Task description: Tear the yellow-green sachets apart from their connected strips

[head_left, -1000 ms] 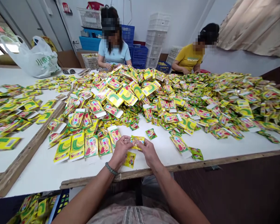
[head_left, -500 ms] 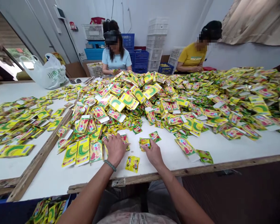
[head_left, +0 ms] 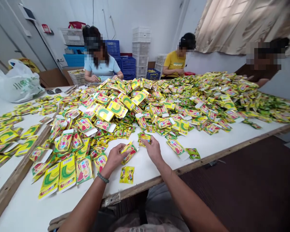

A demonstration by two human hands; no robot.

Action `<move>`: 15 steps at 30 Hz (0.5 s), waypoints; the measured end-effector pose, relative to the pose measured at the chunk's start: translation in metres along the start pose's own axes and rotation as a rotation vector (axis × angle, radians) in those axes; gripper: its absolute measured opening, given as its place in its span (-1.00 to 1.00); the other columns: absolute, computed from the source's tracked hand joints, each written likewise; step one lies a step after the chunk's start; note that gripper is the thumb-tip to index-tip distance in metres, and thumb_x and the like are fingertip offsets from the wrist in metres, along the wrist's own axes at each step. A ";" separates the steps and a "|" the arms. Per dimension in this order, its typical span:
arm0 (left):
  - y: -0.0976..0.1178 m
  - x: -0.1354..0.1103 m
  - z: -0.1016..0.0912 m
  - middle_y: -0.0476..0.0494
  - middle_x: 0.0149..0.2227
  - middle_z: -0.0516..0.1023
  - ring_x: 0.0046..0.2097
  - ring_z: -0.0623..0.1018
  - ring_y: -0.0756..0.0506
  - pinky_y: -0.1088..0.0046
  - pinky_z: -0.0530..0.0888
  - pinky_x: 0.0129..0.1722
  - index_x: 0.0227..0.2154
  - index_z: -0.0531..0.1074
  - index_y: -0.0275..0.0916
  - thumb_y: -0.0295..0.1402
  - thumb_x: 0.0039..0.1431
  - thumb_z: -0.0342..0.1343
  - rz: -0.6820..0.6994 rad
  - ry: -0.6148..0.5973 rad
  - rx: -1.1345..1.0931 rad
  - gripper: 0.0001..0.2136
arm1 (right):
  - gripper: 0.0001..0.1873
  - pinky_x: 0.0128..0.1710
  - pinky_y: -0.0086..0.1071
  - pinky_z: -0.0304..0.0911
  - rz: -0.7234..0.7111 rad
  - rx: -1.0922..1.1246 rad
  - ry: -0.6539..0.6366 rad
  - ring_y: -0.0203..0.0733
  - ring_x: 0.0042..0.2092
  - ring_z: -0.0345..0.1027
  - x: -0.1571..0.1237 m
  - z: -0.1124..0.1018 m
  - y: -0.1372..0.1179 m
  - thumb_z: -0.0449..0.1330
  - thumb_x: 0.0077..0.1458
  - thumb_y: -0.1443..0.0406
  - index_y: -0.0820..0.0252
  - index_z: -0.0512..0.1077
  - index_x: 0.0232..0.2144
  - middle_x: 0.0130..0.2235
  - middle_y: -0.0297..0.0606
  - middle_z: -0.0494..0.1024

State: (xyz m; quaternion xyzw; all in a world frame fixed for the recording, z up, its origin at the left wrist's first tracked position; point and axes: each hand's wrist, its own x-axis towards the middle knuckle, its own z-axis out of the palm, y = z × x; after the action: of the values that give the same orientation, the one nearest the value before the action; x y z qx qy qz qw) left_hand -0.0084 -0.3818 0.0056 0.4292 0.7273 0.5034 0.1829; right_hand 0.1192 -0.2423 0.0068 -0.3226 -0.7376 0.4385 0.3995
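Note:
My left hand is closed on a small yellow-green cardboard box, tilted up off the white table with its end toward my right hand. Between the thumb and fingers of my right hand is a small shiny candy packet. A yellow packet lies flat on the table below both hands. To the left of my left hand, several flat boxes lie side by side. Another box with a white end flap and a green packet lie right of my right hand.
A large heap of boxes and packets spreads across the table behind my hands. A wooden strip divides the left side. A plastic bag stands at the far left. Three people sit across the table. Stacked crates stand behind.
My left hand has lifted a box from beside the row and brought it near my right hand, which still holds its packet. The view has turned to the right, showing a third person.

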 end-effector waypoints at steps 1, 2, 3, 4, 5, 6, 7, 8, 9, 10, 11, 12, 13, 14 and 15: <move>-0.003 -0.002 0.000 -0.08 -0.33 0.52 -0.32 0.48 -0.08 0.47 0.35 -0.34 -0.31 0.40 -0.25 -0.13 -0.02 0.13 0.000 -0.003 -0.096 -0.70 | -0.69 -0.48 -0.48 0.07 -0.025 -0.031 -0.024 -0.31 -0.45 0.19 0.003 0.002 -0.004 0.12 -0.02 0.06 0.20 0.27 -0.50 -0.49 -0.37 0.39; -0.005 -0.003 0.001 -0.08 -0.33 0.52 -0.33 0.48 -0.07 0.47 0.35 -0.35 -0.31 0.39 -0.26 -0.13 -0.01 0.13 -0.009 0.002 -0.176 -0.70 | -0.69 -0.48 -0.48 0.06 -0.052 -0.074 -0.065 -0.32 -0.46 0.18 0.005 0.004 -0.007 0.12 -0.02 0.07 0.20 0.27 -0.52 -0.51 -0.37 0.37; -0.006 -0.004 0.000 -0.07 -0.34 0.51 -0.34 0.47 -0.05 0.48 0.36 -0.35 -0.31 0.39 -0.26 -0.14 -0.01 0.13 -0.020 0.013 -0.237 -0.70 | -0.69 -0.48 -0.48 0.04 -0.074 -0.122 -0.120 -0.32 -0.46 0.18 0.007 0.007 -0.010 0.12 -0.01 0.07 0.20 0.26 -0.54 -0.52 -0.37 0.36; -0.007 -0.005 -0.001 -0.07 -0.35 0.51 -0.35 0.47 -0.04 0.49 0.36 -0.36 -0.32 0.39 -0.27 -0.15 -0.01 0.14 -0.029 0.022 -0.275 -0.71 | -0.69 -0.49 -0.48 0.03 -0.090 -0.169 -0.179 -0.32 -0.47 0.17 0.007 0.008 -0.012 0.12 -0.01 0.08 0.20 0.26 -0.56 -0.54 -0.37 0.35; -0.008 -0.005 -0.002 -0.06 -0.36 0.51 -0.36 0.46 -0.03 0.50 0.36 -0.36 -0.34 0.40 -0.27 -0.15 -0.02 0.15 -0.037 0.024 -0.296 -0.72 | -0.68 -0.50 -0.48 0.01 -0.100 -0.205 -0.243 -0.32 -0.48 0.16 0.008 0.009 -0.013 0.12 -0.01 0.08 0.20 0.26 -0.57 -0.55 -0.37 0.34; -0.008 -0.006 -0.003 -0.06 -0.38 0.51 -0.37 0.46 -0.03 0.50 0.35 -0.37 -0.36 0.41 -0.27 -0.16 -0.04 0.17 -0.044 0.020 -0.311 -0.72 | -0.68 -0.51 -0.48 -0.01 -0.104 -0.225 -0.308 -0.32 -0.48 0.15 0.008 0.008 -0.014 0.11 -0.01 0.08 0.20 0.27 -0.58 -0.56 -0.37 0.33; -0.007 -0.007 -0.004 -0.05 -0.39 0.51 -0.38 0.45 -0.02 0.51 0.35 -0.38 -0.37 0.42 -0.28 -0.17 -0.05 0.18 -0.055 0.009 -0.330 -0.73 | -0.67 -0.53 -0.48 -0.02 -0.106 -0.237 -0.370 -0.33 -0.49 0.14 0.009 0.007 -0.014 0.11 0.00 0.07 0.21 0.28 -0.58 -0.56 -0.37 0.32; -0.006 -0.008 -0.005 -0.05 -0.40 0.51 -0.39 0.45 -0.02 0.51 0.35 -0.39 -0.38 0.42 -0.28 -0.18 -0.06 0.19 -0.071 -0.004 -0.355 -0.74 | -0.66 -0.53 -0.48 -0.04 -0.109 -0.250 -0.421 -0.34 -0.50 0.12 0.011 0.004 -0.015 0.10 0.00 0.06 0.21 0.28 -0.59 -0.57 -0.38 0.31; -0.006 -0.008 -0.006 -0.04 -0.41 0.51 -0.40 0.45 -0.02 0.51 0.35 -0.40 -0.39 0.42 -0.28 -0.18 -0.07 0.20 -0.088 -0.013 -0.384 -0.74 | -0.65 -0.54 -0.49 -0.06 -0.116 -0.269 -0.460 -0.34 -0.50 0.11 0.013 0.001 -0.017 0.10 0.00 0.06 0.21 0.28 -0.60 -0.57 -0.38 0.29; -0.005 -0.009 -0.006 -0.04 -0.41 0.51 -0.41 0.45 -0.01 0.52 0.35 -0.40 -0.40 0.42 -0.27 -0.19 -0.07 0.21 -0.104 -0.020 -0.413 -0.75 | -0.64 -0.54 -0.49 -0.07 -0.126 -0.291 -0.487 -0.35 -0.51 0.09 0.016 -0.001 -0.019 0.10 0.00 0.05 0.21 0.26 -0.61 -0.58 -0.39 0.27; -0.005 -0.010 -0.006 -0.04 -0.41 0.51 -0.41 0.46 -0.01 0.52 0.35 -0.40 -0.40 0.42 -0.27 -0.20 -0.07 0.21 -0.116 -0.029 -0.440 -0.75 | -0.63 -0.54 -0.49 -0.08 -0.140 -0.311 -0.513 -0.36 -0.51 0.07 0.019 -0.004 -0.021 0.11 -0.01 0.05 0.21 0.25 -0.62 -0.59 -0.40 0.25; -0.005 -0.010 -0.005 -0.04 -0.41 0.52 -0.40 0.46 -0.01 0.52 0.35 -0.39 -0.39 0.42 -0.27 -0.21 -0.07 0.22 -0.122 -0.040 -0.468 -0.76 | -0.62 -0.53 -0.48 -0.08 -0.156 -0.322 -0.540 -0.36 -0.51 0.07 0.021 -0.006 -0.024 0.13 -0.02 0.05 0.21 0.24 -0.63 -0.59 -0.41 0.24; -0.005 -0.010 -0.005 -0.04 -0.40 0.52 -0.40 0.47 -0.01 0.52 0.36 -0.39 -0.38 0.42 -0.27 -0.22 -0.06 0.22 -0.122 -0.048 -0.497 -0.76 | -0.63 -0.52 -0.48 -0.06 -0.170 -0.315 -0.566 -0.35 -0.50 0.07 0.023 -0.007 -0.026 0.14 -0.02 0.05 0.21 0.24 -0.63 -0.59 -0.41 0.24; -0.006 -0.010 -0.005 -0.04 -0.40 0.52 -0.40 0.47 -0.01 0.52 0.36 -0.39 -0.37 0.42 -0.27 -0.22 -0.06 0.22 -0.119 -0.055 -0.524 -0.76 | -0.63 -0.51 -0.48 -0.04 -0.178 -0.287 -0.581 -0.35 -0.49 0.08 0.024 -0.007 -0.027 0.14 -0.03 0.05 0.21 0.25 -0.62 -0.58 -0.41 0.25; -0.006 -0.010 -0.005 -0.05 -0.39 0.52 -0.40 0.47 0.00 0.52 0.36 -0.39 -0.36 0.42 -0.27 -0.22 -0.05 0.22 -0.117 -0.057 -0.551 -0.76 | -0.64 -0.49 -0.48 -0.01 -0.179 -0.241 -0.579 -0.34 -0.48 0.10 0.024 -0.007 -0.027 0.13 -0.02 0.05 0.21 0.28 -0.59 -0.57 -0.41 0.27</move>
State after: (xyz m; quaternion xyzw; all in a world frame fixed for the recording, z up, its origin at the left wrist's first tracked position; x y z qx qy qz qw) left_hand -0.0088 -0.3934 0.0003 0.3344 0.5811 0.6586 0.3418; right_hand 0.1107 -0.2313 0.0408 -0.1632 -0.8926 0.3848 0.1689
